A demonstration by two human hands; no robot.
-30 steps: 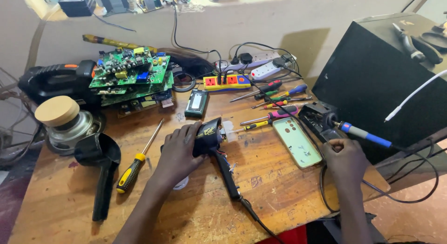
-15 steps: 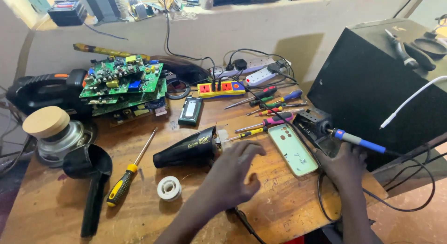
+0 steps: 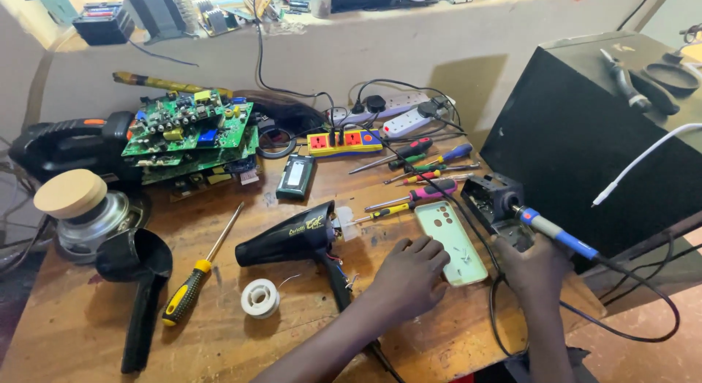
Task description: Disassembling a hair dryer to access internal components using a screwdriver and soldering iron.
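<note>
The work in hand looks like small-electronics repair on the wooden bench [image 3: 88,332], and the pale green phone cover [image 3: 452,242] serves as the landmark. It lies flat, inner side up, with a few tiny parts resting in it, too small to identify.

The left hand [image 3: 409,275] rests palm down just left of the phone cover, fingers loosely curled and their tips touching its left edge. It holds nothing that can be seen. The right hand [image 3: 537,267] sits just right of the cover, at the foot of the black soldering iron stand [image 3: 491,200]; whether it grips anything cannot be told, since its fingers are turned away. The soldering iron [image 3: 556,233], with its blue handle, is parked in that stand, above the right hand.

Judging by this, the step is steadying or picking from the cover, with soldering not yet begun. A next move would call for a fine pinch on the small parts inside, and care that the iron's black cord, which loops past the cover's lower right corner, does not drag across it.

Left of the cover lies the opened black hair dryer [image 3: 292,238], wires showing at its handle. Further left is a reel of solder wire [image 3: 260,298], and beyond it a yellow-handled screwdriver [image 3: 191,286]. Behind the cover lies a spread of coloured screwdrivers [image 3: 420,174].
</note>
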